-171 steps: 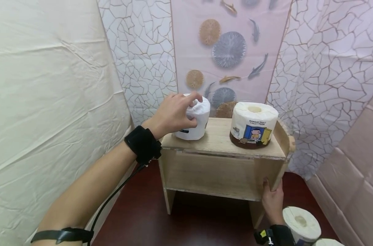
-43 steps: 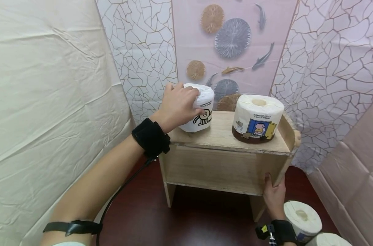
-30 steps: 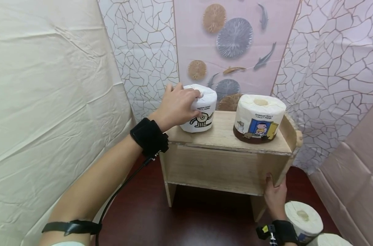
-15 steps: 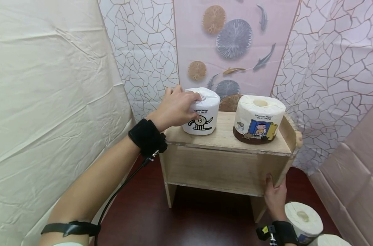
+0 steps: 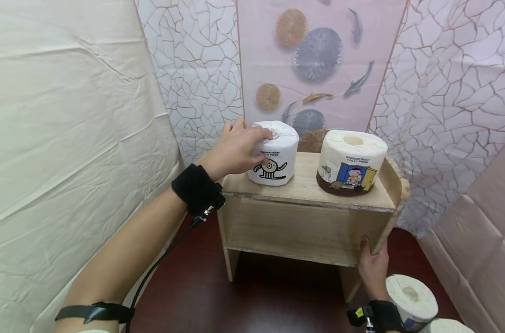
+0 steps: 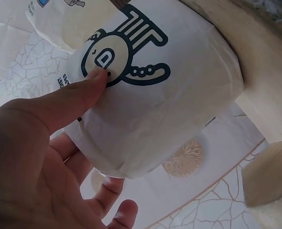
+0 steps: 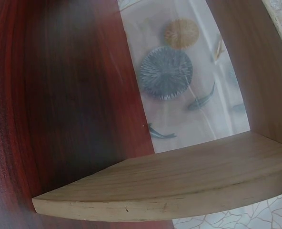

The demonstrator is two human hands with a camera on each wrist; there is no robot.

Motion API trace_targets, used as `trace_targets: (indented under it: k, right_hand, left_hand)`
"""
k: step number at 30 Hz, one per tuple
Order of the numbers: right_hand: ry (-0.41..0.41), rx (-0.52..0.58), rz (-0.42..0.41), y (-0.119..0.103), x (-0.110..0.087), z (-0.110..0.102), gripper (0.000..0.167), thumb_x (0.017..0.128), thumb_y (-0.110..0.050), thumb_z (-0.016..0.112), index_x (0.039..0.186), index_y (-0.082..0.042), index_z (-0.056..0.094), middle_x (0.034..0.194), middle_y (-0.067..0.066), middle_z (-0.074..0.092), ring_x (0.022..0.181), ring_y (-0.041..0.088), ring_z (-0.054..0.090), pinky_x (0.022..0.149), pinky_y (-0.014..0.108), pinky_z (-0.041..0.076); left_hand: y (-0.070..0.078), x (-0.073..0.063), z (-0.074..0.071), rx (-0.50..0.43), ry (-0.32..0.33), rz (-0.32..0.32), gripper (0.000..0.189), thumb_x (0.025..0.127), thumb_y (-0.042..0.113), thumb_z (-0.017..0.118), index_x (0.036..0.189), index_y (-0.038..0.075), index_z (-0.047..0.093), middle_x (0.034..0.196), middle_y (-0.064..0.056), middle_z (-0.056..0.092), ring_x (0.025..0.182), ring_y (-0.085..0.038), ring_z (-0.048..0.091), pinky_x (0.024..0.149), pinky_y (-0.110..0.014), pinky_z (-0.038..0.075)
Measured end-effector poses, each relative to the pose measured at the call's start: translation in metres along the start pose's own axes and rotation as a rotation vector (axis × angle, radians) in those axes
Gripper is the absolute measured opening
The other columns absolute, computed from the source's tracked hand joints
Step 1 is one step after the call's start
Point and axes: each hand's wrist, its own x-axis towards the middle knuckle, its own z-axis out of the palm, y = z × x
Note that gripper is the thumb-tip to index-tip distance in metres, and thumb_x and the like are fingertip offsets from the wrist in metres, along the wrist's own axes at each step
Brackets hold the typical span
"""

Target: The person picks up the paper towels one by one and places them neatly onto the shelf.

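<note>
A white wrapped toilet roll (image 5: 282, 159) with a black-outlined cartoon stands upright on the left of the wooden shelf's top board (image 5: 304, 192). My left hand (image 5: 237, 147) holds it from the left. The thumb (image 6: 79, 98) presses on the printed cartoon, while the index finger bends over the top towards the roll's core. Some other fingers are partly hidden behind the roll. Lower right, my right hand (image 5: 373, 268) grips the front edge of the shelf's right side panel (image 5: 377, 226). In the right wrist view hardly any of that hand shows.
A cream toilet roll (image 5: 352, 155) with a coloured cartoon and brown base stands on the shelf's right. Two more rolls, one (image 5: 411, 296) behind another (image 5: 446, 326), stand on the dark red table (image 5: 277, 305) lower right. Cloth hangs (image 5: 82, 115) close on the left.
The white roll has turned in my left hand, bringing its cartoon round to the front. It has also shifted slightly right along the board. My right hand keeps its grip on the shelf.
</note>
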Motion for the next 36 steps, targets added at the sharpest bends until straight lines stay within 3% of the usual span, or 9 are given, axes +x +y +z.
trace_targets:
  k: [3,6,9,11,18,21,27,31,36]
  right_hand:
    - [-0.004,0.006,0.008,0.001,0.000,0.000,0.056,0.110,-0.025,0.052,0.161,-0.008,0.036,0.150,0.029,0.052,0.135,0.046,0.051,0.113,0.053,0.040]
    - [0.001,-0.003,-0.002,0.002,0.000,-0.001,0.055,0.110,-0.025,0.052,0.160,-0.007,0.038,0.148,0.029,0.054,0.133,0.046,0.052,0.112,0.042,0.041]
    - [0.017,-0.011,-0.009,0.003,-0.002,-0.002,0.053,0.109,-0.024,0.053,0.158,-0.006,0.041,0.144,0.030,0.057,0.128,0.044,0.054,0.106,0.024,0.040]
    - [0.023,-0.014,-0.009,0.002,-0.002,-0.002,0.052,0.109,-0.024,0.053,0.157,-0.006,0.042,0.143,0.029,0.058,0.127,0.045,0.054,0.102,0.018,0.038]
    - [-0.001,0.005,-0.019,-0.002,-0.001,-0.001,0.055,0.110,-0.022,0.052,0.161,-0.008,0.038,0.150,0.030,0.052,0.135,0.047,0.051,0.109,0.026,0.038]
    - [0.004,-0.004,-0.015,-0.002,-0.002,0.000,0.055,0.110,-0.022,0.052,0.160,-0.007,0.038,0.150,0.030,0.053,0.135,0.046,0.051,0.110,0.028,0.038]
    - [0.017,-0.004,-0.013,-0.001,-0.001,-0.002,0.053,0.110,-0.023,0.053,0.159,-0.007,0.041,0.145,0.029,0.056,0.128,0.043,0.054,0.102,0.019,0.038]
    - [0.011,-0.009,-0.009,-0.001,-0.001,-0.003,0.053,0.110,-0.024,0.052,0.159,-0.007,0.040,0.144,0.031,0.056,0.127,0.046,0.054,0.102,0.018,0.038]
    - [-0.008,-0.008,0.015,-0.001,-0.002,-0.004,0.056,0.110,-0.026,0.051,0.161,-0.008,0.037,0.146,0.032,0.054,0.128,0.047,0.053,0.104,0.022,0.039]
  left_hand:
    - [-0.001,-0.002,0.001,0.002,-0.005,0.003,0.046,0.094,0.036,0.082,0.135,0.024,0.066,0.138,0.007,0.067,0.114,-0.026,0.044,0.104,-0.047,0.028]
    - [-0.002,-0.003,0.001,0.009,0.000,0.002,0.046,0.094,0.037,0.081,0.136,0.024,0.066,0.141,0.007,0.066,0.116,-0.026,0.044,0.103,-0.047,0.030]
    - [-0.003,-0.004,0.000,0.009,0.000,0.005,0.048,0.094,0.038,0.081,0.138,0.025,0.065,0.143,0.007,0.065,0.118,-0.027,0.044,0.103,-0.047,0.030]
    - [-0.003,-0.004,0.001,0.004,-0.004,0.015,0.050,0.095,0.038,0.080,0.140,0.025,0.064,0.143,0.007,0.064,0.120,-0.027,0.044,0.104,-0.047,0.029]
    - [-0.004,-0.007,0.003,0.038,0.028,0.070,0.052,0.098,0.038,0.076,0.145,0.021,0.060,0.146,0.006,0.060,0.125,-0.028,0.044,0.103,-0.047,0.032]
    - [-0.006,-0.010,0.006,0.025,0.053,0.079,0.055,0.097,0.037,0.076,0.146,0.020,0.059,0.153,0.000,0.051,0.128,-0.029,0.043,0.101,-0.047,0.036]
    - [-0.011,-0.014,0.016,-0.051,0.172,0.097,0.072,0.091,0.041,0.082,0.151,0.017,0.051,0.162,-0.015,0.036,0.142,-0.035,0.041,0.113,-0.056,0.038]
    - [-0.018,-0.019,0.027,-0.130,0.263,0.107,0.080,0.090,0.050,0.082,0.154,0.015,0.049,0.164,-0.015,0.032,0.139,-0.031,0.046,0.112,-0.060,0.039]
    - [-0.026,-0.026,0.040,-0.175,0.362,0.076,0.085,0.087,0.064,0.079,0.152,0.017,0.051,0.159,-0.013,0.040,0.141,-0.033,0.044,0.111,-0.061,0.039]
